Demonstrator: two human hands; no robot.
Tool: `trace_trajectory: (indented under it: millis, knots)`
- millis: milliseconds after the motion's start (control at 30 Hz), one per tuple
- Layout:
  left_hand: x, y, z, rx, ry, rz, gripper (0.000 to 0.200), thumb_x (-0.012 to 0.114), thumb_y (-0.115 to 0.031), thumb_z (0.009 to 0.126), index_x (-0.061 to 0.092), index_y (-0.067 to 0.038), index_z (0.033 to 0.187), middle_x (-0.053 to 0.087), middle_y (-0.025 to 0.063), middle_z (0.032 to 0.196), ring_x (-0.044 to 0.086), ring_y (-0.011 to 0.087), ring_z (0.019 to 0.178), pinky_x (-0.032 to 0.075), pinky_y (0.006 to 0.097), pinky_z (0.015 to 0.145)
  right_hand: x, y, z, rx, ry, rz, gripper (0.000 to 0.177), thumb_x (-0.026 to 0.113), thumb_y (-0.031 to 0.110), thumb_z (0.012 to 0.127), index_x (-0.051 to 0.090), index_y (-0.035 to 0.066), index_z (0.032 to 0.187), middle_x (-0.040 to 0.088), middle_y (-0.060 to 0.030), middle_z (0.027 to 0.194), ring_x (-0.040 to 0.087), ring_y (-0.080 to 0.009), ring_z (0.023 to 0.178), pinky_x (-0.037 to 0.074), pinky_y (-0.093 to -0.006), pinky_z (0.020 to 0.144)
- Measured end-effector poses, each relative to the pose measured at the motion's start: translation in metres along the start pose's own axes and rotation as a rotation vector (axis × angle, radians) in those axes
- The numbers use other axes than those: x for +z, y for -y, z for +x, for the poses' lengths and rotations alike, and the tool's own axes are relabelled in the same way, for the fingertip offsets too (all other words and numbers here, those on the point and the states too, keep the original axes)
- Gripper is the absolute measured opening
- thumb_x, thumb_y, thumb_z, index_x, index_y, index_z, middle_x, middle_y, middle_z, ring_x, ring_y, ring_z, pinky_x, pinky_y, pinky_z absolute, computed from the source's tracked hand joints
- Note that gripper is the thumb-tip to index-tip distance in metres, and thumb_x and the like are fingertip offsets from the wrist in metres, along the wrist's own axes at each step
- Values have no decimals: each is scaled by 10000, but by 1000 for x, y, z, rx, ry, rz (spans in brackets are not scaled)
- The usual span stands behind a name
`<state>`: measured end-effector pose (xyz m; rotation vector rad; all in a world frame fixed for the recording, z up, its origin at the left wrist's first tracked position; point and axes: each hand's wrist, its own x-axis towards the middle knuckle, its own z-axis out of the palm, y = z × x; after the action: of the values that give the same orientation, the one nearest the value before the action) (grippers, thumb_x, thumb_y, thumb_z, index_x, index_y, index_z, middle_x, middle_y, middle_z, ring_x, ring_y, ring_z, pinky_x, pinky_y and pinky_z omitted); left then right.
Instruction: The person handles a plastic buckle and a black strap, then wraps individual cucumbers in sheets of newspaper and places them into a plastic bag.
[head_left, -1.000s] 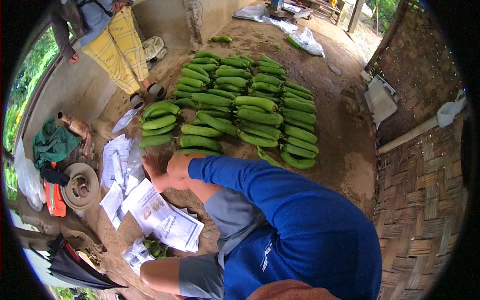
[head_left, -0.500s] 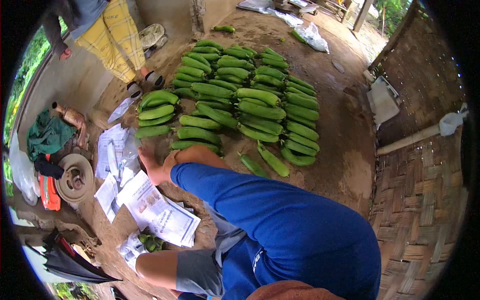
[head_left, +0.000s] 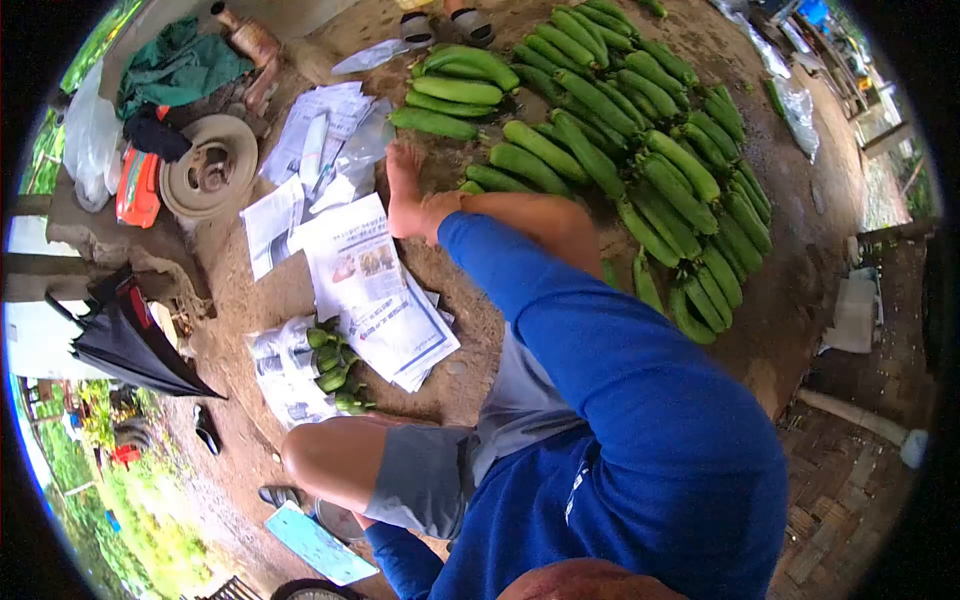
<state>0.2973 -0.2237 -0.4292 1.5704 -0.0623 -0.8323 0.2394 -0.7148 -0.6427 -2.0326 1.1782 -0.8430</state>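
My right hand [head_left: 440, 214] reaches across in a blue sleeve and is closed round the ankle above my bare foot [head_left: 404, 190]; its fingertips are hard to make out. Sheets of printed newspaper [head_left: 365, 280] lie just below that foot. My left hand [head_left: 365, 520] is mostly hidden behind my bent knee, and its fingers do not show. Beside the knee, several green cucumbers [head_left: 335, 365] with their ends outward rest on a newspaper-and-plastic wrapping [head_left: 285, 370]. Rows of large green cucumbers [head_left: 640, 130] cover the ground beyond my leg.
A wheel rim [head_left: 185, 165], an orange tool casing [head_left: 138, 190] and a green cloth [head_left: 180, 65] sit at the left. Below them is a black umbrella [head_left: 145, 345]. Another person's feet [head_left: 470, 25] are at the top. A woven wall [head_left: 850, 480] stands at right.
The view has turned down and left, bringing the wrapped cucumbers, a sandal and a blue board more into sight. My right hand stays at the ankle.
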Motion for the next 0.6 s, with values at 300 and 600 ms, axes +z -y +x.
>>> trace_trajectory:
  millis: [300,600]
  knots:
    - [-31,-21,2,62,-140,4,465,540,-356,1012,609,45,1236,613,161,1273,558,264,1192,442,398,1005,-43,51,6,155,360,-1082,1093,670,229,775,-57,16,1562,58,-252,1596,93,-376,1479,126,-434,1206]
    - [-77,-87,2,249,-137,513,449,514,-332,1023,596,47,1249,615,158,1255,564,270,1184,443,403,1010,-185,-77,81,288,654,-409,406,613,347,891,709,-39,974,719,-192,922,700,-274,714,556,-439,658]
